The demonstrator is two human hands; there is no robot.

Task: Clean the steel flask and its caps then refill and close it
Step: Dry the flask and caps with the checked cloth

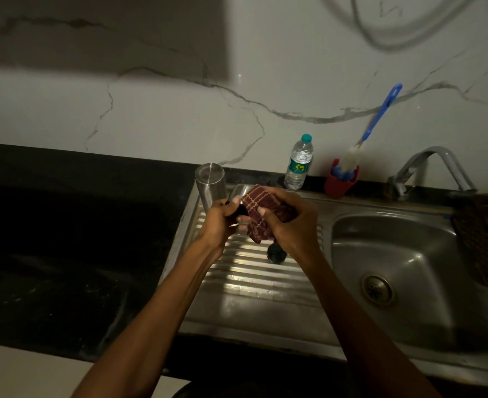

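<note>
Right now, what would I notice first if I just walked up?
Two hands over the ribbed drainboard: the left hand holds an upside-down flask, the right hand rubs it with a maroon cloth. Then the blue brush sticking out of the red cup by the wall.

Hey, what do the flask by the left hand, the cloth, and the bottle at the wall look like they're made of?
The flask looks like brushed stainless steel: grey, with a soft sheen and a bright rim. The cloth seems woven fabric, maroon with pale checked lines, creased and matte. The bottle looks like clear thin plastic: see-through ribbed body, printed label, teal cap.
</note>
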